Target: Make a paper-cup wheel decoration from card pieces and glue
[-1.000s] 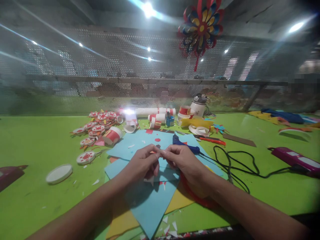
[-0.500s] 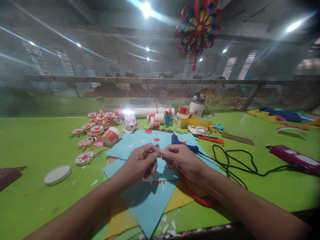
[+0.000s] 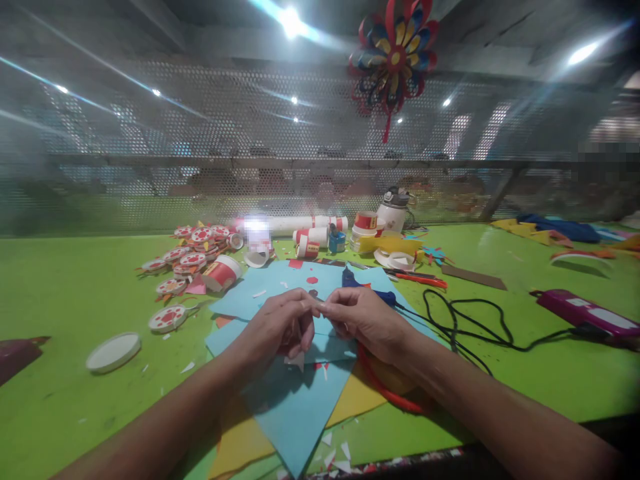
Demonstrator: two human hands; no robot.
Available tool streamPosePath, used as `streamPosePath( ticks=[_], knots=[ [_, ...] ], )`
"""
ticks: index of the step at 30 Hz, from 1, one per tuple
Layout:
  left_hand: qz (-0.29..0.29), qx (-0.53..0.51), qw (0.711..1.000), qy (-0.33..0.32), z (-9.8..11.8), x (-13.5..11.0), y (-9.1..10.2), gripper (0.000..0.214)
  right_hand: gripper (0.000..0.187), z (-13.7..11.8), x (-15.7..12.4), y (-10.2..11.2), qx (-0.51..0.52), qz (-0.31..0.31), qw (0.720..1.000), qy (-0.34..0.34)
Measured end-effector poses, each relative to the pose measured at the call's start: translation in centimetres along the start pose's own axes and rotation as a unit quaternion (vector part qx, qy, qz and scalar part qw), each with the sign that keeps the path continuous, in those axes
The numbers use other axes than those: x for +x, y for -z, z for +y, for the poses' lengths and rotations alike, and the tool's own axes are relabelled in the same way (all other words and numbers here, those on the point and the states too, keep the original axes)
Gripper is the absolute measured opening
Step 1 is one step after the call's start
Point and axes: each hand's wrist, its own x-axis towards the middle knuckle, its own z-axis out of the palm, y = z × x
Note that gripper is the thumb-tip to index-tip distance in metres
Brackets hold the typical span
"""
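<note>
My left hand (image 3: 286, 321) and my right hand (image 3: 364, 317) meet fingertip to fingertip above the blue paper sheets (image 3: 295, 420). Both are closed in a pinch around something small between them, too little to name. Just beyond the fingertips, a small dark round piece shows over the paper. A dark blue glue gun (image 3: 383, 293) lies behind my right hand, its black cord (image 3: 480, 337) running right. Under my right forearm curves a red handle-like loop (image 3: 387, 387). White and red paper scraps (image 3: 323, 367) lie on the blue sheets, below my hands.
Paper-disc turtles (image 3: 193, 260) are heaped at the left, near a white lid (image 3: 114, 352). Paper cups (image 3: 223, 272), a blue bottle (image 3: 337, 241) and a white flask (image 3: 391, 217) stand behind. At the right lie a red cutter (image 3: 425, 280) and a purple power strip (image 3: 590, 313).
My hands stay together in nearly the same place. The left fingers have shifted slightly at the pinch, and the whole view has moved a little.
</note>
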Motion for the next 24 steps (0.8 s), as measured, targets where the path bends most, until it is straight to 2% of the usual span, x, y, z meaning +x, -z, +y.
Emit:
streamPosePath(
  ticks=[12, 17, 24],
  knots=[
    [-0.013, 0.078, 0.996, -0.031, -0.10, -0.18, 0.19, 0.023, 0.034, -0.21, -0.11, -0.04, 0.006, 0.002, 1.000, -0.010],
    [0.015, 0.114, 0.993, -0.032, -0.03, -0.22, 0.01, 0.023, 0.036, -0.16, -0.08, -0.10, -0.003, 0.010, 1.000, -0.009],
    [0.051, 0.073, 0.996, 0.000, -0.17, 0.10, -0.27, 0.015, 0.037, -0.53, -0.25, -0.20, -0.003, 0.015, 1.000, -0.010]
  ],
)
